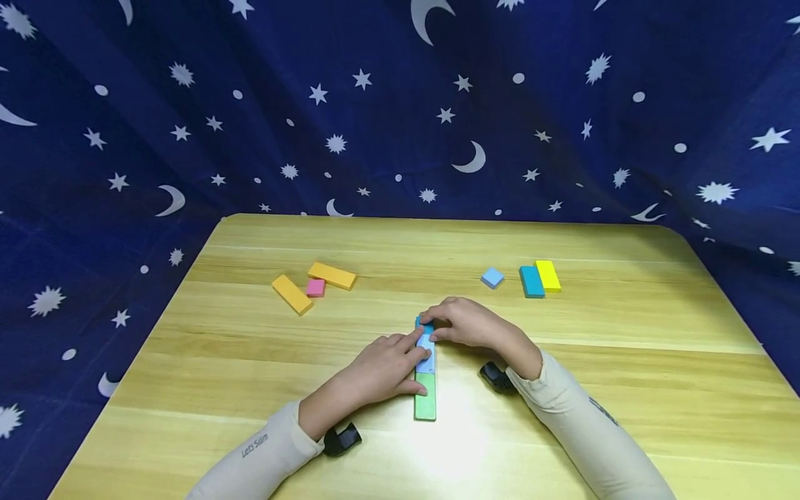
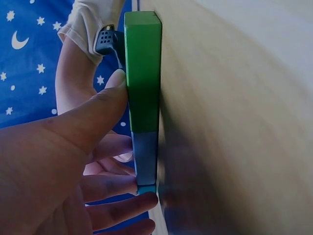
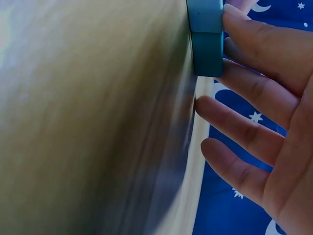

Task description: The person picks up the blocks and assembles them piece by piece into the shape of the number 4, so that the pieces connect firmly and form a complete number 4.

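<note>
A straight row of three flat blocks lies end to end mid-table: a green block point(image 1: 425, 406) nearest, a light blue block point(image 1: 428, 364) after it, and a teal-blue block point(image 1: 428, 328) at the far end. My left hand point(image 1: 381, 368) comes from the left with extended fingers; its thumb touches the green block and its fingers rest on the blue part. From the right, my right hand point(image 1: 469, 323) touches the far end, thumb by the light blue block and a finger at the teal-blue block point(image 3: 208, 54). Its other fingers hang relaxed past the end in the right wrist view.
Two orange blocks point(image 1: 332, 276) and a pink block point(image 1: 315, 288) lie at the back left. At the back right are a small light blue block point(image 1: 492, 278), another teal-blue block point(image 1: 532, 282) and a yellow block point(image 1: 548, 276). A starry dark blue curtain point(image 1: 387, 125) hangs behind the table.
</note>
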### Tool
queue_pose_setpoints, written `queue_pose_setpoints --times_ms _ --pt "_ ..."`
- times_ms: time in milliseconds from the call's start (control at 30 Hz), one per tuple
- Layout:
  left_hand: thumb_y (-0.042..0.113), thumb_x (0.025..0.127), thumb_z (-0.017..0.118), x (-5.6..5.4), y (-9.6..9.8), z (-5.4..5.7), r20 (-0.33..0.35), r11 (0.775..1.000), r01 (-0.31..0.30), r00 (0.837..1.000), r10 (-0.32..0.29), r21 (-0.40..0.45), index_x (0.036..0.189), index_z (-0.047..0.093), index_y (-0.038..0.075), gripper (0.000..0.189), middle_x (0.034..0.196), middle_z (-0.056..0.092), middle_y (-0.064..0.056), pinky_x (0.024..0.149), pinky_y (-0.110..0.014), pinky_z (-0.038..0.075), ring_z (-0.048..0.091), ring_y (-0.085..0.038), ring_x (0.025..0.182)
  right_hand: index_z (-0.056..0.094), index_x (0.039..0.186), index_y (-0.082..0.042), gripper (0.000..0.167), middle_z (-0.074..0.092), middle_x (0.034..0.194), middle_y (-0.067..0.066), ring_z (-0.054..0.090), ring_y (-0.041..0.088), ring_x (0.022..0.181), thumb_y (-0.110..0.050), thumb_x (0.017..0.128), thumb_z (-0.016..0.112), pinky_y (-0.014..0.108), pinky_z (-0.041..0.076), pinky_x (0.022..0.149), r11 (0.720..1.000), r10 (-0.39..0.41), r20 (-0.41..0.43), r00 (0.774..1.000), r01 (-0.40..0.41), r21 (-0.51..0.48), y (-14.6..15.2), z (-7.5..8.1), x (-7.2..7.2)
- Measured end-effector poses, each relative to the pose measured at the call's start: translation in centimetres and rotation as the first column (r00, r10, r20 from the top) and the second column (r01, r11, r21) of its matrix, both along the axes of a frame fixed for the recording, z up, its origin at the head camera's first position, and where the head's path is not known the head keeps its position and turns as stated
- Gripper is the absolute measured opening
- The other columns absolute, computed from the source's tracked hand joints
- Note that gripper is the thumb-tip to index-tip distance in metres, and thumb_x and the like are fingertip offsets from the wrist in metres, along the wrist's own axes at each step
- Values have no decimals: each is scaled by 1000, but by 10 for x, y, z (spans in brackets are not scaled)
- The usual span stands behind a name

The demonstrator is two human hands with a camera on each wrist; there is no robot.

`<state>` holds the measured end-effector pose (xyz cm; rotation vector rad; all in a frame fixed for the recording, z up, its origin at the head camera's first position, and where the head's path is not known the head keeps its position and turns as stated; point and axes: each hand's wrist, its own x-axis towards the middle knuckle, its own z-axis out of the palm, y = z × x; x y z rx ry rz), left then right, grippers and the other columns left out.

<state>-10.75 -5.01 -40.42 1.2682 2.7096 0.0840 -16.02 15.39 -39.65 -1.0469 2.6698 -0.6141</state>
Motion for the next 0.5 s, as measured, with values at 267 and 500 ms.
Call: queue_pose_setpoints --times_ms 267,500 --pt "57 82 52 1 -1 -1 -15 1000 -2 1000 2 18 128 52 17 61 144 36 -14 89 -39 46 49 -25 120 60 119 -7 37 50 133 15 47 34 121 -23 85 63 49 38 99 999 -38 -29 999 37 -40 12 4 -4" --pt "56 82 52 3 0 -1 -21 999 8 1000 -8 34 127 52 16 60 143 37 -15 90 -39 45 50 -25 119 51 129 -6 49 35 142 23 35 45 126 -21 85 64 58 29 101 958 -287 -93 954 286 -23 53 7 -7"
